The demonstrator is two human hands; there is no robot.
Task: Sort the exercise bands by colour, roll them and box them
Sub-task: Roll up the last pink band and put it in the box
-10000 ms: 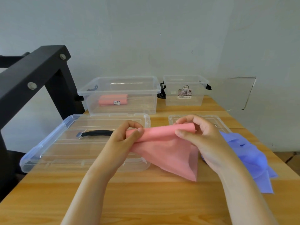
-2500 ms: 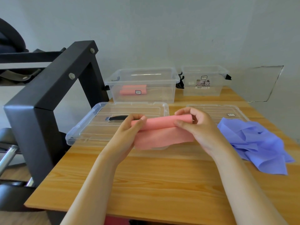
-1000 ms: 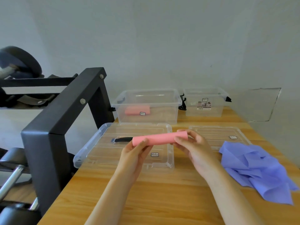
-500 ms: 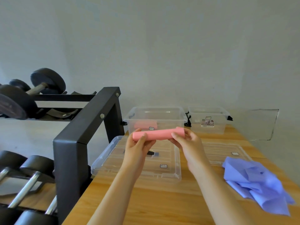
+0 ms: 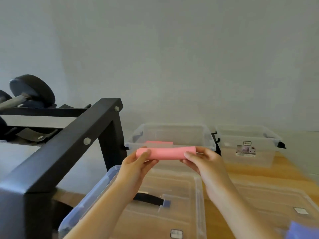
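Both hands are holding the pink roll (image 5: 165,153) up in the air, one at each end. The left hand (image 5: 136,165) is curling its thumb and fingers round the left end. The right hand (image 5: 202,161) is pinching the right end. The roll is lying flat, side to side, in front of the near wall of the big clear box (image 5: 189,135), which is sitting at 12 o'clock from the hands.

A short while ago this band was still half open, with a loose flap hanging down over the big lid (image 5: 181,187) at 6 o'clock. Now it is all rolled up tight, and the hands have been lifting it up and carrying it toward the box. So the rolling of this one is done, and the boxing is what is going on now.

The picture is blurry, so I cannot tell if the roll is over the rim yet; it is probably just short of it. Another pink roll (image 5: 158,143) is already lying inside (the same colour, so this is the right box).

The small clear box (image 5: 241,129) is sitting at 1 o'clock. A bit of the purple bands (image 5: 300,232) is showing at 5 o'clock on the table (image 5: 284,163), still waiting to be rolled.
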